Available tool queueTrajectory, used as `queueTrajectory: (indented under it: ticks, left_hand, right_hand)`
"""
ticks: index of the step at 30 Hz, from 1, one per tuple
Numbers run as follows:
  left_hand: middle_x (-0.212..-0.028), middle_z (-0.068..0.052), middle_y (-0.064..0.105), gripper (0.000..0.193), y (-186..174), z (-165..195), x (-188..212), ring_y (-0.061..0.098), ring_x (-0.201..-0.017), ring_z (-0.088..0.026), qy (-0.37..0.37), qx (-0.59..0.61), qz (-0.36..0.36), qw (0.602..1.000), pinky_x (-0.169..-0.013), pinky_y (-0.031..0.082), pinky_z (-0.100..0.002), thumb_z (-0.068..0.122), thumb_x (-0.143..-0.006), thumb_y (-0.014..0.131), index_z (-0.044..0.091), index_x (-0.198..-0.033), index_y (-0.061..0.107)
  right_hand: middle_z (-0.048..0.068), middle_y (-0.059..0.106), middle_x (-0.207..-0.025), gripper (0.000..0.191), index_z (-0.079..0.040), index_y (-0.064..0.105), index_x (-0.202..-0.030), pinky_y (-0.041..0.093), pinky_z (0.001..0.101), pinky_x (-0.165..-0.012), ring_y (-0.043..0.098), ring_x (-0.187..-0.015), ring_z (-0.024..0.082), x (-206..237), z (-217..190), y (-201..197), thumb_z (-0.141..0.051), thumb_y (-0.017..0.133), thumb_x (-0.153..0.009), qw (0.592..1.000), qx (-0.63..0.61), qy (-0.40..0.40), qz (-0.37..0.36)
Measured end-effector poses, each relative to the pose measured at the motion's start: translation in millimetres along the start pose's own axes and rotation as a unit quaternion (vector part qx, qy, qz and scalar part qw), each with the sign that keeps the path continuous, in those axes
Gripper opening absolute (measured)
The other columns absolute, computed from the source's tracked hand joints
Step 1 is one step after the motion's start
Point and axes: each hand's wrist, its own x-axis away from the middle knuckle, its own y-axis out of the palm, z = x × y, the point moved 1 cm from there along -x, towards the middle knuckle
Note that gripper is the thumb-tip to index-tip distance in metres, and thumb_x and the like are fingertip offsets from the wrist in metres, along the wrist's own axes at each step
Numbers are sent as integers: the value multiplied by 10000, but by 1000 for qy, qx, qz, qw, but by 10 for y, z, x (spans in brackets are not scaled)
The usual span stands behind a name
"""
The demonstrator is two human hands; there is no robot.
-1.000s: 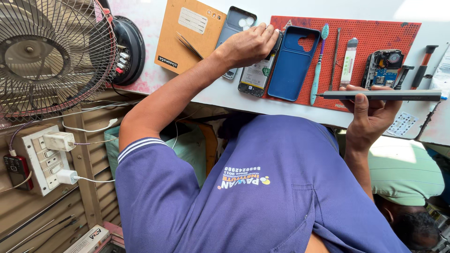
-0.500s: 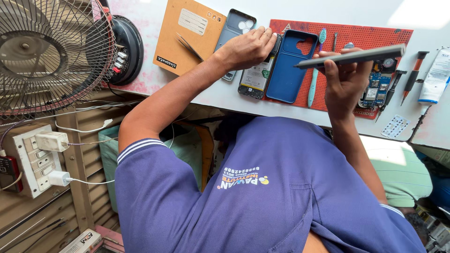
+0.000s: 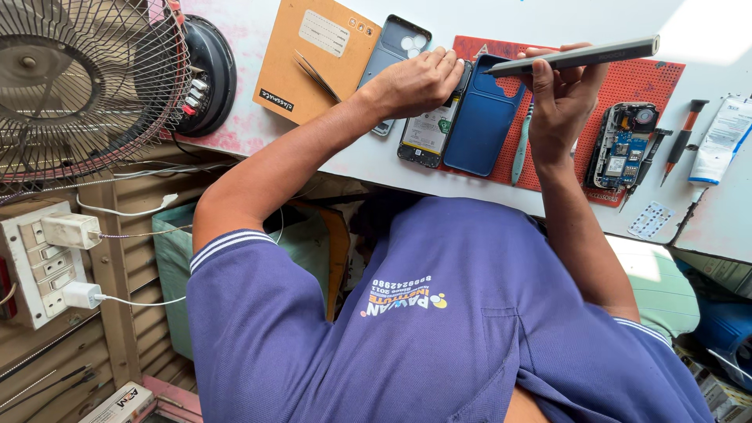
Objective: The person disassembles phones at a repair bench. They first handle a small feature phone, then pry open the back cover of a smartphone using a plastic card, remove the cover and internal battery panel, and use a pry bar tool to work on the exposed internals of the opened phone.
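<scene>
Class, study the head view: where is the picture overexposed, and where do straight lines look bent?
Head view: glare washes out the white table at the top right, beyond the red mat; wide-lens distortion bows the table edge and tilts the fan; the right hand and grey electric screwdriver stay sharp, evenly lit.

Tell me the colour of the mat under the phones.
Red mat, dotted; seen in the head view.

Bright daylight glares off the white table at upper right; focus stays sharp.
</scene>
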Motion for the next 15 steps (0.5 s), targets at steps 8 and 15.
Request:
queueTrajectory:
  ticks: [8, 15]
  left_hand:
    - [-1146, -292, 678, 343, 35, 10, 9, 700, -1095, -366, -13, 15, 13, 1000, -948, 587, -419, 90, -998, 605, -168, -1224, 607]
    - [-1159, -285, 669, 341, 99, 17, 28, 693, -1095, -362, -22, 6, 21, 1000, -953, 582, -429, 104, -1017, 606, -159, -1234, 600]
  right_hand:
    - [205, 761, -1267, 298, -33, 411, -1394, 639, 367, -990, 778, -1220, 293, -259, -3, 64, -102, 642, -1219, 968, 217, -83, -98]
    - [210, 750, -1243, 301, -21, 388, -1380, 637, 363, -989, 769, -1241, 308, -315, -56, 126, -98, 645, -1244, 956, 242, -86, -145]
